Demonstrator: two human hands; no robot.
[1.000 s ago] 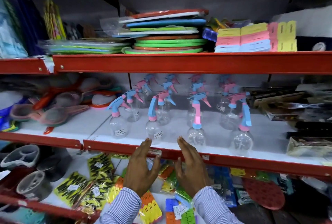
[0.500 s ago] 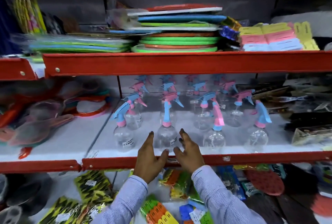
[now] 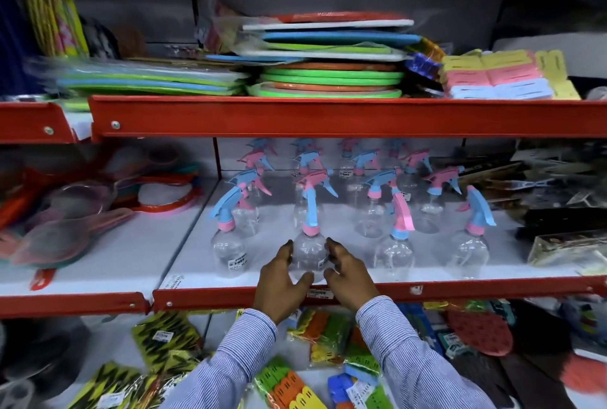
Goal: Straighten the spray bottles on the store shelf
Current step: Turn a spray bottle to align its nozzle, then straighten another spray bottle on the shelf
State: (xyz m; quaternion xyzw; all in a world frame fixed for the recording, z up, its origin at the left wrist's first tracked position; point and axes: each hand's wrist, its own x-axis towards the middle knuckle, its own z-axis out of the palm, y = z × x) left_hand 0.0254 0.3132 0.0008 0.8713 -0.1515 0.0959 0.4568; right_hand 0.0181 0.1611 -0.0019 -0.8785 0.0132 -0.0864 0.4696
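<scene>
Head view shows both hands at the front of a white shelf (image 3: 197, 261) with a red front rail (image 3: 460, 290). The left hand (image 3: 279, 284) and right hand (image 3: 348, 280) cup a clear spray bottle (image 3: 308, 254) between them, fingers spread and curved around its round body from either side. The fingers (image 3: 285, 251) of the left hand lie against the bottle's left flank and the fingers (image 3: 333, 249) of the right hand against its right flank; whether they press firmly or only touch, I cannot tell. The thumbs curl toward each other just below the bottle's base, above the rail. This bottle stands upright, its pink collar and blue trigger head rising straight above the fingertips.

Just left of the left fingers stands another clear bottle (image 3: 228, 252) with a blue head tilted leftward. Right of the right fingers stand two more front bottles (image 3: 394, 254) (image 3: 468, 252). Behind the fingertips, further rows of bottles (image 3: 371, 205) recede toward the back, their heads pointing various ways. Striped sleeves (image 3: 410, 352) cover both forearms. Stacked coloured mats (image 3: 331, 77) lie on the shelf above.
</scene>
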